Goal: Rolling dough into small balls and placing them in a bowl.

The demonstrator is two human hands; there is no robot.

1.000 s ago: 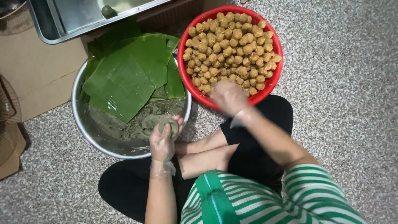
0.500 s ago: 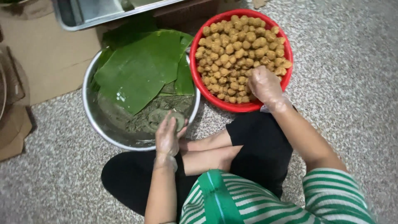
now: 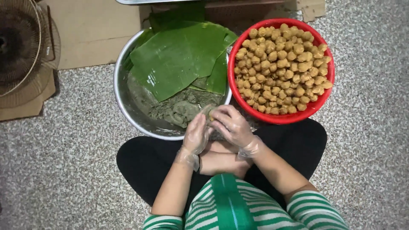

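Nearest me, my left hand (image 3: 197, 133) and right hand (image 3: 232, 125), both in thin clear gloves, are cupped together over my lap, closed around a small lump of grey-green dough (image 3: 208, 114) that barely shows between them; I judge this the wrapping step (the filling itself is hidden). Beyond: steel basin (image 3: 121, 85) of dough under banana leaves (image 3: 179, 55); beside it, red bowl (image 3: 317, 106) of golden balls (image 3: 281, 64).

Grey-green dough lump (image 3: 207, 116) — cupped between palms
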